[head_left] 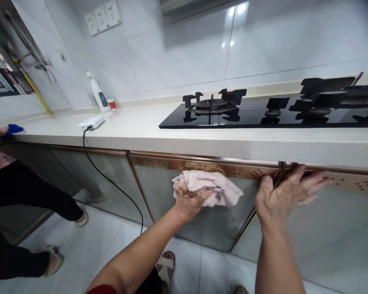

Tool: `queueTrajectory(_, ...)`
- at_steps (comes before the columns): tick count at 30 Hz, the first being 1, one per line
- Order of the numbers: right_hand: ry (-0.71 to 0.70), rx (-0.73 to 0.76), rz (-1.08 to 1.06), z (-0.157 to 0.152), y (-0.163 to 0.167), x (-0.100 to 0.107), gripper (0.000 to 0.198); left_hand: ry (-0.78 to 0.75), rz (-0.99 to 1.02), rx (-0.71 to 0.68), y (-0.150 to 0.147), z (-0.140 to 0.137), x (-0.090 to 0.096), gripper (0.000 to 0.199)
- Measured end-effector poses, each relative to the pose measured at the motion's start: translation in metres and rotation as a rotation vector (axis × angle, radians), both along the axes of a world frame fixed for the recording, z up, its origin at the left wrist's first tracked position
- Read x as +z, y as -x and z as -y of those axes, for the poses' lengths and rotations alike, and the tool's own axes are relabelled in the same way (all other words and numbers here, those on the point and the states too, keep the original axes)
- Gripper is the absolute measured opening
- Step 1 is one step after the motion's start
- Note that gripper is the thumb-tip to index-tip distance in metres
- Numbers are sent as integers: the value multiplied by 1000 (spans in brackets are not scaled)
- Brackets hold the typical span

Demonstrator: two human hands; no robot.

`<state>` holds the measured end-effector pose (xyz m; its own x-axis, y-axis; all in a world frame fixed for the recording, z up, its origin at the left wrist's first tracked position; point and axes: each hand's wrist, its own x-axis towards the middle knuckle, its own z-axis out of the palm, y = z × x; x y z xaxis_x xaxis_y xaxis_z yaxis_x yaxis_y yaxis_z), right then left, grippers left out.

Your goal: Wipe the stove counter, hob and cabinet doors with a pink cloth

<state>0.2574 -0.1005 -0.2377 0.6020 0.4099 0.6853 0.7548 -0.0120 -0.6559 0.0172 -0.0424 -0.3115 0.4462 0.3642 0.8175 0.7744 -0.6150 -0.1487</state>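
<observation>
A crumpled pale pink cloth point(216, 185) is bunched under my left hand point(188, 202), whose fingers grip it against the front of a cabinet door point(159, 188). The cloth lies just below and partly over a copper-coloured strip with small holes point(168, 163). To the right, my right hand point(283, 196) has its fingers spread and holds nothing. Its fingertips are at the copper edge by the gap between two cabinet doors, close under the counter edge. Part of the left fingers is hidden in the cloth folds.
A black gas stove point(251, 114) sits on the pale counter point(135, 126). Left of it are a white box point(92, 122) with a hanging black cable point(110, 183), a spray bottle point(98, 94) and a red cup point(111, 103). Another person point(27, 192) with a blue cloth point(14, 129) stands at far left.
</observation>
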Motion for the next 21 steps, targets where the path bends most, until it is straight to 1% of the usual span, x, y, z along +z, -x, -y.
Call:
queueTrajectory(2,-4,-4,9,-2,-2,-3,89,55,24,77,44,0,-7,50)
queueTrajectory(3,-4,-2,11,-2,-2,-4,89,86,52,123,65,-1,-6,50)
queueTrajectory(4,-4,-1,10,-2,-2,-4,89,115,97,171,84,-1,-2,50)
queueTrajectory(6,1,3,1,-2,-2,-4,89,155,239,268,119,-5,10,50)
queueTrajectory(8,4,7,-8,0,0,-2,89,153,418,356,143,-10,25,53)
queueTrajectory(9,7,9,-9,1,1,0,89,140,503,392,149,-13,31,54)
queueTrajectory(11,5,6,-8,1,4,2,88,125,642,446,150,-18,33,59)
queueTrajectory(13,-7,-10,-8,1,6,3,88,160,771,489,135,-19,22,65)
queueTrajectory(15,-14,-19,-11,0,7,4,88,269,929,549,111,-19,-1,71)
queueTrajectory(17,-9,-15,-13,0,7,5,88,406,1059,612,88,-16,-28,74)
queueTrajectory(19,2,-12,-17,1,7,6,89,511,1107,647,72,-14,-51,70)
queueTrajectory(21,8,-17,-16,2,8,7,90,560,1080,632,65,-12,-66,59)
